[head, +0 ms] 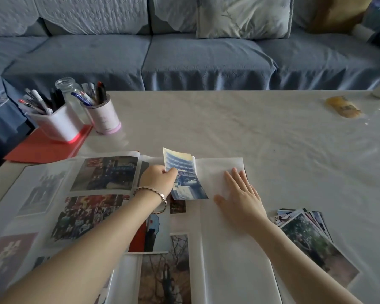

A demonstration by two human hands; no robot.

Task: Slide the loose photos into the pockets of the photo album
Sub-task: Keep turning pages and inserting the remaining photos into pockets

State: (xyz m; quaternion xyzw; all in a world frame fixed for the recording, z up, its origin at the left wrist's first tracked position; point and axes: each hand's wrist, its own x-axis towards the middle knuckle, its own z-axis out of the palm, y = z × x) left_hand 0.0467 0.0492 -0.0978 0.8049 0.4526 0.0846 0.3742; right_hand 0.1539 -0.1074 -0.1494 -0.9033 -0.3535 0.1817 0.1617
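The photo album (226,255) lies open on the table in front of me, its left pages filled with photos and its right page white. My left hand (158,179) pinches a bluish photo of a building (183,174) over the album's middle, near the top of the right page. My right hand (241,199) lies flat with straight fingers on that white page, pressing it down. A pile of loose photos (305,233) sits on the table just right of the album, a large outdoor photo on top.
Two pen holders (59,121) (104,115) and a glass jar (69,91) stand at the back left, partly on a red folder (42,148). A yellow packet (342,106) lies at the far right. A blue-grey sofa (184,58) runs behind the table.
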